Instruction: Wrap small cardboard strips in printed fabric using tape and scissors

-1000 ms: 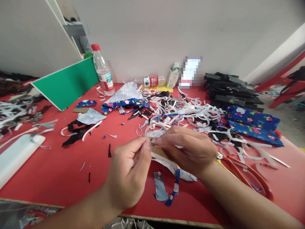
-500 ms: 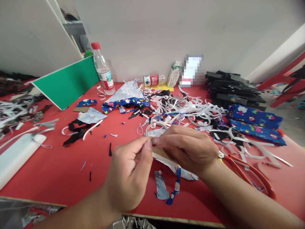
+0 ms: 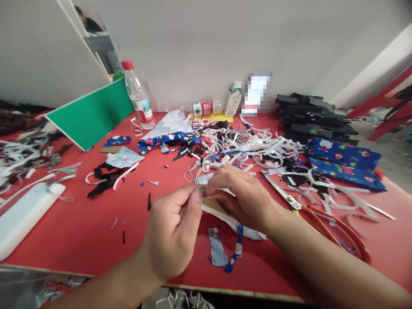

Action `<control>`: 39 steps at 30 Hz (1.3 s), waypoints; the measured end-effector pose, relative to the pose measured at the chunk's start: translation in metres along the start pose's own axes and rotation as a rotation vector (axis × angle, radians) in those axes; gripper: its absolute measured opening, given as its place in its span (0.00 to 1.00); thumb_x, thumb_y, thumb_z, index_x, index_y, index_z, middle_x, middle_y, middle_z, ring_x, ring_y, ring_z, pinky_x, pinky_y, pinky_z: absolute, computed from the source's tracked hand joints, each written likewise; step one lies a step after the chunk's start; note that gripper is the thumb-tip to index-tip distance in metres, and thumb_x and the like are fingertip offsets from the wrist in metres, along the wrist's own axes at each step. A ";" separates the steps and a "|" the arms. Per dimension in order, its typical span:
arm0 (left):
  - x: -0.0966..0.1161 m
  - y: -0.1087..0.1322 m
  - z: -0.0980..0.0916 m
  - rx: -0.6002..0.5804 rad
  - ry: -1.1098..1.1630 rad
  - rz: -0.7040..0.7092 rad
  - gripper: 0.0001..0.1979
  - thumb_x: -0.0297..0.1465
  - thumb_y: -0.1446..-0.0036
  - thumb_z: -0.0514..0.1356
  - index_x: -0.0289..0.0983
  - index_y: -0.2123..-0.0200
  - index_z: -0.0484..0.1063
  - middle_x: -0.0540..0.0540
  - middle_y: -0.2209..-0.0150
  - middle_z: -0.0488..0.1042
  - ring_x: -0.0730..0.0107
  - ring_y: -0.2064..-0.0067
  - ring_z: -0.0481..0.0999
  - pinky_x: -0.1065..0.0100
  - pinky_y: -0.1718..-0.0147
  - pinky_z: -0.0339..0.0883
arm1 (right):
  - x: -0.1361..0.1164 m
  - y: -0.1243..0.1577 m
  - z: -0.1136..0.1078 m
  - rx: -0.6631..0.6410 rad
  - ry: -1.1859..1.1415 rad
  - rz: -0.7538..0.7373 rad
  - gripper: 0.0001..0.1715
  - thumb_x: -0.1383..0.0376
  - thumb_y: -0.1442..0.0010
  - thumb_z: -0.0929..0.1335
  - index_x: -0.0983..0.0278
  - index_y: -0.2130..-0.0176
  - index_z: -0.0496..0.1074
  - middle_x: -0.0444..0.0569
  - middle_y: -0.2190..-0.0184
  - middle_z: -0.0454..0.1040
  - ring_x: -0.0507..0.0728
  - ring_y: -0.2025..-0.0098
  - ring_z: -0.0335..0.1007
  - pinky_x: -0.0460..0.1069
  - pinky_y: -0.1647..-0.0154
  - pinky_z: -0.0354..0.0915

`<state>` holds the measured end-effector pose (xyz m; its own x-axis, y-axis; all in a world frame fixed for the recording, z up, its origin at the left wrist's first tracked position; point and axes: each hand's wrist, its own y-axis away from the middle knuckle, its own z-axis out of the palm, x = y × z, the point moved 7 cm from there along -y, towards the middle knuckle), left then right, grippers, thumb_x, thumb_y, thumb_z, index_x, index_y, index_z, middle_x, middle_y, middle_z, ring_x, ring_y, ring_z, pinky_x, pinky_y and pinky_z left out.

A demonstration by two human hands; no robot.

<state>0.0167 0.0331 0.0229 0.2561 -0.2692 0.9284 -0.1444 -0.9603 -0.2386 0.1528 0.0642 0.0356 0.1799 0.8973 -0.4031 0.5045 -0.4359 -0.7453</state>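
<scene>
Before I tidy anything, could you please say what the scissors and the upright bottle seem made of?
The scissors have silvery, probably metal blades with a sheen; their smooth orange handles could be plastic or coated metal. The upright bottle, transparent and glossy, is probably plastic.

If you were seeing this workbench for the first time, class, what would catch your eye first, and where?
Probably the left hand and right hand, whose fingertips meet mid-picture above the red table at a small grey thing, too small to identify. Behind them, toward the right, sprawls a tangle of white strips; orange-handled scissors lie to the right of the hands. At the back left, a bright green board stands beside a red-capped bottle.
</scene>
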 end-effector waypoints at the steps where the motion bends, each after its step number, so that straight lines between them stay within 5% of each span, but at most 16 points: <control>1: -0.003 -0.001 0.000 -0.001 0.016 -0.015 0.17 0.33 0.26 0.52 0.37 0.64 0.78 0.52 0.76 0.68 0.72 0.75 0.66 0.70 0.73 0.66 | 0.002 0.001 0.001 -0.003 0.008 0.003 0.06 0.65 0.24 0.66 0.61 0.58 0.68 0.45 0.65 0.79 0.51 0.66 0.71 0.47 0.61 0.66; 16: -0.036 -0.014 -0.007 0.099 0.106 -0.157 0.17 0.40 0.28 0.57 0.39 0.64 0.80 0.47 0.74 0.75 0.65 0.72 0.74 0.66 0.70 0.72 | 0.018 0.002 0.000 -0.053 0.186 0.095 0.12 0.59 0.23 0.65 0.61 0.60 0.69 0.47 0.66 0.79 0.55 0.66 0.73 0.49 0.63 0.66; 20: -0.058 -0.026 -0.032 0.346 0.391 -0.263 0.13 0.40 0.34 0.63 0.37 0.65 0.78 0.47 0.74 0.77 0.64 0.73 0.80 0.66 0.73 0.76 | 0.037 0.006 -0.014 0.009 0.339 0.288 0.12 0.58 0.24 0.65 0.61 0.60 0.69 0.48 0.67 0.79 0.57 0.65 0.74 0.51 0.61 0.65; 24: -0.066 -0.033 -0.057 0.561 0.519 -0.251 0.09 0.35 0.41 0.69 0.36 0.66 0.75 0.48 0.74 0.79 0.63 0.72 0.84 0.67 0.72 0.79 | 0.063 0.018 -0.042 0.153 0.552 0.643 0.07 0.61 0.28 0.67 0.62 0.57 0.71 0.48 0.69 0.78 0.58 0.69 0.71 0.51 0.67 0.59; 27: -0.066 -0.033 -0.062 0.598 0.545 -0.235 0.08 0.33 0.38 0.67 0.34 0.63 0.75 0.43 0.68 0.83 0.64 0.68 0.86 0.68 0.67 0.81 | 0.074 0.023 -0.050 0.070 0.687 0.826 0.07 0.62 0.30 0.68 0.61 0.60 0.75 0.50 0.69 0.80 0.60 0.68 0.72 0.52 0.69 0.53; 30: -0.064 -0.030 -0.053 0.562 0.552 -0.214 0.07 0.34 0.35 0.65 0.35 0.61 0.74 0.41 0.63 0.84 0.61 0.61 0.88 0.63 0.59 0.82 | 0.075 0.023 -0.045 -0.019 0.696 0.855 0.20 0.59 0.27 0.65 0.62 0.68 0.78 0.54 0.66 0.82 0.62 0.64 0.75 0.53 0.68 0.53; 33: -0.061 -0.025 -0.036 0.453 0.545 -0.200 0.09 0.36 0.34 0.65 0.38 0.56 0.74 0.44 0.58 0.84 0.60 0.57 0.87 0.58 0.54 0.82 | 0.073 0.023 -0.037 0.062 0.451 0.875 0.19 0.56 0.27 0.65 0.61 0.60 0.83 0.52 0.67 0.83 0.60 0.65 0.77 0.53 0.67 0.59; 39: -0.053 -0.024 -0.024 0.407 0.453 -0.130 0.14 0.42 0.33 0.65 0.42 0.53 0.69 0.46 0.58 0.83 0.62 0.58 0.87 0.57 0.53 0.81 | 0.071 0.025 0.008 0.186 -0.736 0.935 0.32 0.39 0.39 0.72 0.64 0.59 0.81 0.53 0.66 0.85 0.57 0.67 0.82 0.51 0.64 0.75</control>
<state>-0.0159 0.0718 -0.0136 -0.1965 -0.1766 0.9645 0.2596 -0.9579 -0.1225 0.1714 0.1166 -0.0159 -0.1447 0.0004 -0.9895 0.2955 -0.9543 -0.0436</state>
